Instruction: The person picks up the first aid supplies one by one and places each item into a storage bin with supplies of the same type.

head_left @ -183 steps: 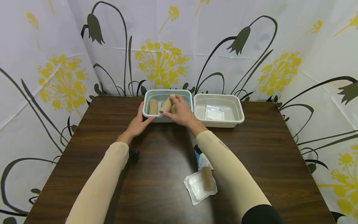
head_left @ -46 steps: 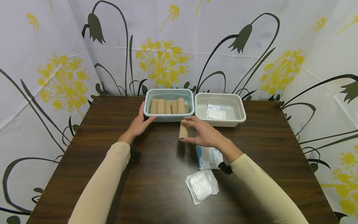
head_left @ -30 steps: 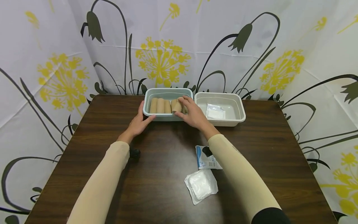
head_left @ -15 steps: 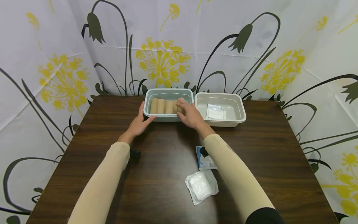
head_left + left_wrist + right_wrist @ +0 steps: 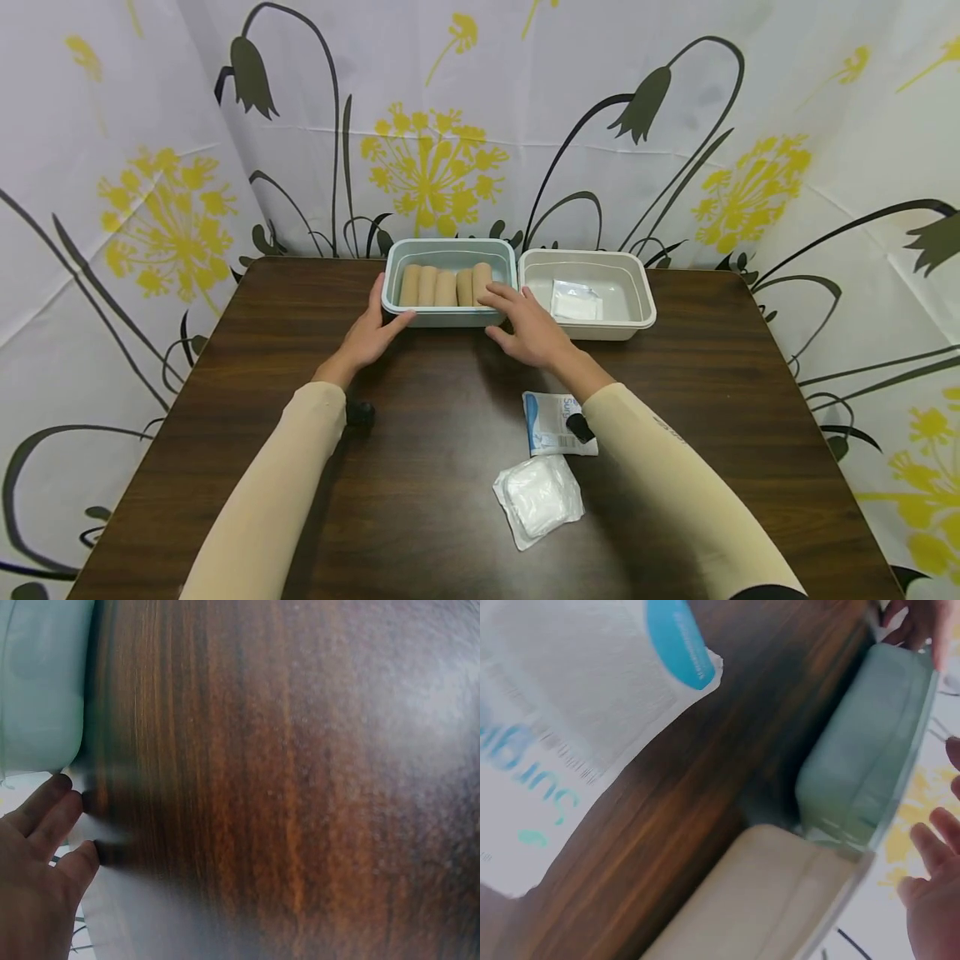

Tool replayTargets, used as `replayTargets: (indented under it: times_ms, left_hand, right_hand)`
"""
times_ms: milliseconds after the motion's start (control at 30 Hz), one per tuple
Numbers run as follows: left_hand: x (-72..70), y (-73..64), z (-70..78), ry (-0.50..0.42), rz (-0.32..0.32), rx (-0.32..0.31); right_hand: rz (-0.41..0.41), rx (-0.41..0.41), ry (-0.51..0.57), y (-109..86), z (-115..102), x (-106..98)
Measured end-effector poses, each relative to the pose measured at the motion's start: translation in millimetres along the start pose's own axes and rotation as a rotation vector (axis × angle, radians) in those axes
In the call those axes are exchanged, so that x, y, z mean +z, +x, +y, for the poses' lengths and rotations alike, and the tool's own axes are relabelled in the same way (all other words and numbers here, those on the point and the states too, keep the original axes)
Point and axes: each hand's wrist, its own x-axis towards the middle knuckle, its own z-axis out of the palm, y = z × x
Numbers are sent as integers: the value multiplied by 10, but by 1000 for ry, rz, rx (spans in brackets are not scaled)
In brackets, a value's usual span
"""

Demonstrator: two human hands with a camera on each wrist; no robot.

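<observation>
Resting against left end of pale green tub (image 5: pixel 450 315): left hand (image 5: pixel 370 329), fingers straight along tub's left wall, thumb at its near front corner, nothing clasped. Seen also from left wrist camera, fingertips (image 5: pixel 64 801) just below tub's corner.

Hovering just in front of tub's right front corner: right hand (image 5: pixel 534 331), fingers spread and relaxed, palm down, holding nothing; fingertips close to tub rim, contact not discernible.

Inside tub: five tan bandage rolls (image 5: pixel 446 286), lying side by side, long axes pointing away from viewer, filling tub from left wall almost to right wall.

Touching tub's right wall: cream tub (image 5: pixel 644 310), one flat white packet (image 5: pixel 576 302) on its floor.

Nearer than tub, on brown wooden table (image 5: pixel 247 350): printed white-and-blue pouch (image 5: pixel 553 423), partly under right forearm; just nearer again, clear square wrapper with white gauze pad (image 5: pixel 538 499).

Behind tub and around table: white curtain with yellow and dark flower print (image 5: pixel 431 162).
</observation>
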Motion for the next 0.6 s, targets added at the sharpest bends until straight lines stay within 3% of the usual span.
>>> replayTargets:
  times_ms: [300,600]
  left_hand:
    - [21,-4,-6,7,1,1]
    - [0,1,-5,-4,2,0]
  right_hand:
    - [-136,-5,27,-621,19,-268]
    - [-327,29,9,-1183,132,-215]
